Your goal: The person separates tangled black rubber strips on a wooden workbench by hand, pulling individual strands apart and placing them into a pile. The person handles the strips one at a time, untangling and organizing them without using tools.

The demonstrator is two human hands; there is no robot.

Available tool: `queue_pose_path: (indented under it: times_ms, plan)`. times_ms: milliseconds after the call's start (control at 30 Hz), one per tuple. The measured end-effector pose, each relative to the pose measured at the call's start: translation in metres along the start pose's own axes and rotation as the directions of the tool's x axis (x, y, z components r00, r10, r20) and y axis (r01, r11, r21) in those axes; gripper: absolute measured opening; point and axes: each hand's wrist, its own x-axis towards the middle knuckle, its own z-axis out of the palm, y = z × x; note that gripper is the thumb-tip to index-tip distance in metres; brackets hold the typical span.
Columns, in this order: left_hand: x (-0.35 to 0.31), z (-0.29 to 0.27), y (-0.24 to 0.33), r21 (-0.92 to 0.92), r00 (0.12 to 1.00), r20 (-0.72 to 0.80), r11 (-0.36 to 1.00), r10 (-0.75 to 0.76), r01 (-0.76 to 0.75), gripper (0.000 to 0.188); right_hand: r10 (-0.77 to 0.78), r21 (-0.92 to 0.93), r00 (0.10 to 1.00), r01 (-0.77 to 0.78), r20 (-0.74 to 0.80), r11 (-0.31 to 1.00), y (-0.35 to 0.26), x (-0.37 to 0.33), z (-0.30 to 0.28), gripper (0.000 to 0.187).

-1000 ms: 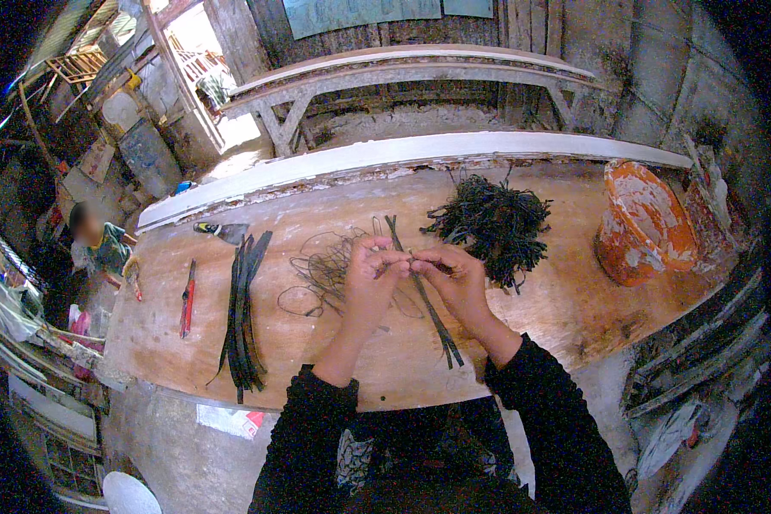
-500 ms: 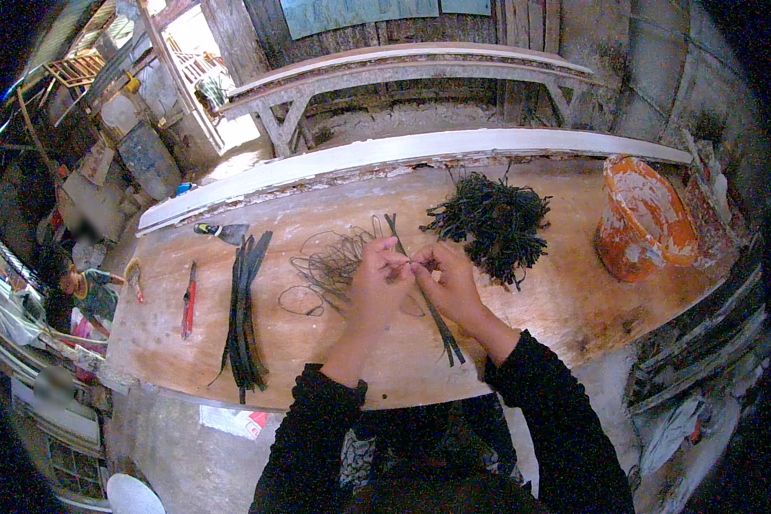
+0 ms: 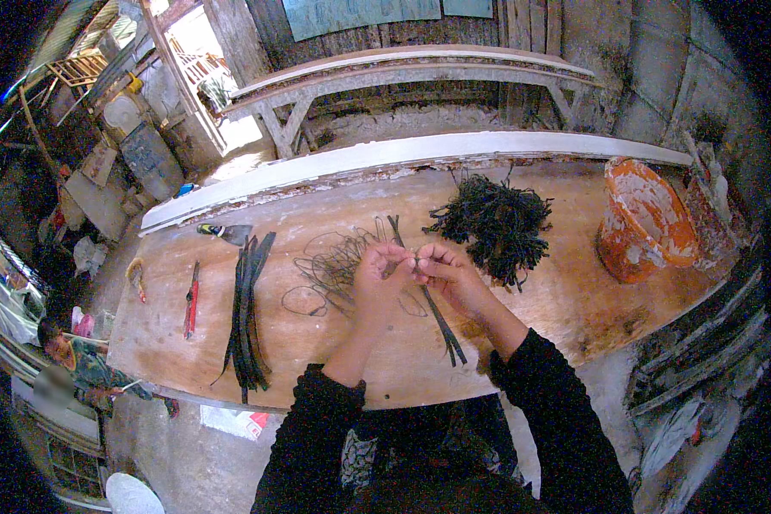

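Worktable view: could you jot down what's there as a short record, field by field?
Surface: wooden table
Hands: left hand and right hand meet at fingertips over dark strips
Exact grip: too small to tell
Left side: wiry tangle, black strip bundle, scraper, red tool
Right side: dark heap, orange bucket smeared white
Far edge: long white board

Right of you: orange bucket [image 3: 645, 224], smeared white. Far side: long white-faced board [image 3: 403, 151]; beyond it, a trestle bench [image 3: 411, 75]. Far left: scraper [image 3: 233, 234], black-and-yellow handle. To your left, a person [image 3: 97, 370], low down. Far wall: pale blue sheet [image 3: 364, 15].
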Motion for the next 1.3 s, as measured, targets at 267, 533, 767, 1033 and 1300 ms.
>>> queue_pose_path:
  times_ms: [267,533,767,1033,1300]
  plan:
    - [-0.002,-0.001,0.016,0.160,0.991,0.095,0.984,-0.097,0.082,0.007,0.070,0.152,0.988,-0.091,0.136,0.984,0.002,0.001,-0.013,0.008]
    - [-0.003,-0.001,0.017,0.237,0.988,0.149,0.969,0.039,-0.074,0.008,0.058,0.173,0.994,-0.074,0.096,0.982,0.004,0.001,-0.014,0.006]
    - [0.000,-0.006,0.010,0.153,0.961,0.223,0.980,-0.162,0.129,0.013,0.009,0.120,0.997,-0.018,0.081,0.993,0.004,0.002,-0.015,0.007]
    - [0.002,-0.009,0.007,-0.063,0.897,0.321,0.939,-0.303,0.339,0.014,-0.062,-0.039,0.993,0.066,0.105,0.997,-0.008,-0.005,-0.002,0.008]
    - [0.002,-0.011,0.005,-0.130,0.912,0.306,0.937,-0.273,0.324,0.013,-0.051,0.003,0.994,0.051,0.097,0.999,-0.007,-0.004,-0.001,0.007]
